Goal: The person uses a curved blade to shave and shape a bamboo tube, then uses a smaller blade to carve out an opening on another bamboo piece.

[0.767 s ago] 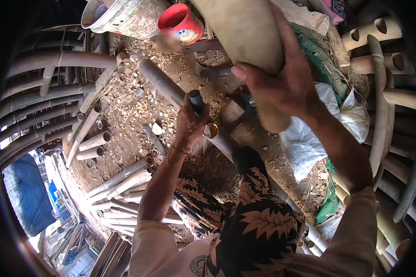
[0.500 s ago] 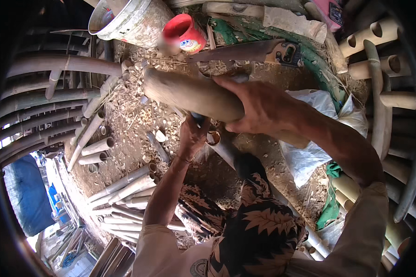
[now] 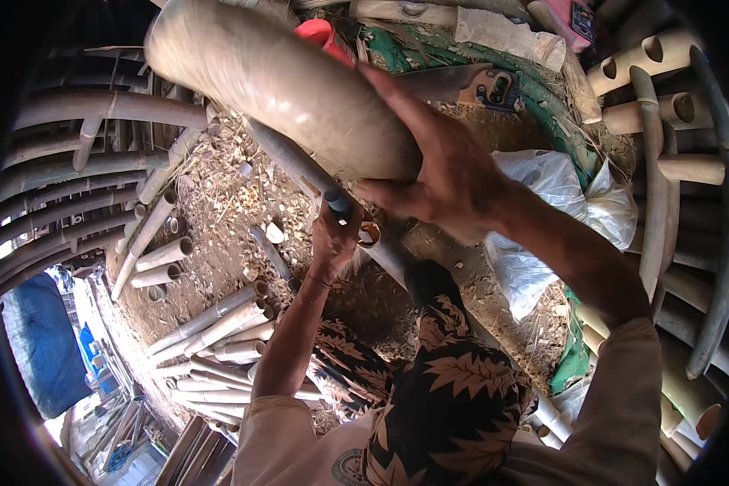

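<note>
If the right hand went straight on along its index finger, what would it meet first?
Probably the red bucket, judging by the picture; depth is unclear, and the right hand looks raised, so it might pass above.

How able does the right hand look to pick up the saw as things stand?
Probably not right now: the right hand is wrapped around a wooden mallet. Otherwise the way looks fairly free, since the saw lies just beyond that hand with its handle uncovered.

The right hand (image 3: 454,166) has raised the thick, pale wooden mallet (image 3: 279,89) from over the dark, round-ended tool (image 3: 335,200). It now partly hides the red plastic bucket (image 3: 317,33).
</note>
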`<state>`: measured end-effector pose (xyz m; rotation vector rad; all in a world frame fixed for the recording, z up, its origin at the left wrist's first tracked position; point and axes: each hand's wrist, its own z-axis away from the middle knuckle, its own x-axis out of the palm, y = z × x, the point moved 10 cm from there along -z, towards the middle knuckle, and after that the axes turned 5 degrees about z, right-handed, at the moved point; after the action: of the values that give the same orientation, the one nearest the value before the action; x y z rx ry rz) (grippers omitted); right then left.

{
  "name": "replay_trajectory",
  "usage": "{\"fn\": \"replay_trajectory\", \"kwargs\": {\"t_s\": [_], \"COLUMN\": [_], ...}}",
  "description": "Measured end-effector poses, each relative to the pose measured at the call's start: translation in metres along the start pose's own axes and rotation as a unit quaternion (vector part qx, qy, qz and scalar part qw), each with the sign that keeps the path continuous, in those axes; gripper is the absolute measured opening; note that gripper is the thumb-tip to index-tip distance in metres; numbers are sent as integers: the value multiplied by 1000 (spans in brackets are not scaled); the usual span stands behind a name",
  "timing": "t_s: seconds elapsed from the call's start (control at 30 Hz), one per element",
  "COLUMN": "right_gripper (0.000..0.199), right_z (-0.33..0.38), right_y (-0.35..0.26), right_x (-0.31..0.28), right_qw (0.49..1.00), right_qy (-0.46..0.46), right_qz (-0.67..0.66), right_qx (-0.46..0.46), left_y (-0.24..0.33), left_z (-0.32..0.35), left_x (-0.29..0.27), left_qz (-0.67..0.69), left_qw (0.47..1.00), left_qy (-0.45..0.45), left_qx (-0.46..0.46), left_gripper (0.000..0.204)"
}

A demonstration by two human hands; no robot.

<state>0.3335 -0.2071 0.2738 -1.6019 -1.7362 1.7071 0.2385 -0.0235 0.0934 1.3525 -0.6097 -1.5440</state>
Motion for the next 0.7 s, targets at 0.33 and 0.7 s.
{"fn": "replay_trajectory", "kwargs": {"t_s": [0.33, 0.7], "right_gripper": [98, 98], "right_z": [40, 98], "right_y": [38, 73], "right_x": [37, -29], "right_qw": [986, 947], "right_qy": [-107, 36], "right_qz": [-48, -222], "right_qx": [119, 228], "left_y": [5, 52], "left_z": [-49, -65], "left_x": [-9, 38], "left_qz": [290, 69], "left_qw": [947, 996], "left_qy": [136, -15], "left_qx": [33, 46], "left_gripper": [22, 29]}}
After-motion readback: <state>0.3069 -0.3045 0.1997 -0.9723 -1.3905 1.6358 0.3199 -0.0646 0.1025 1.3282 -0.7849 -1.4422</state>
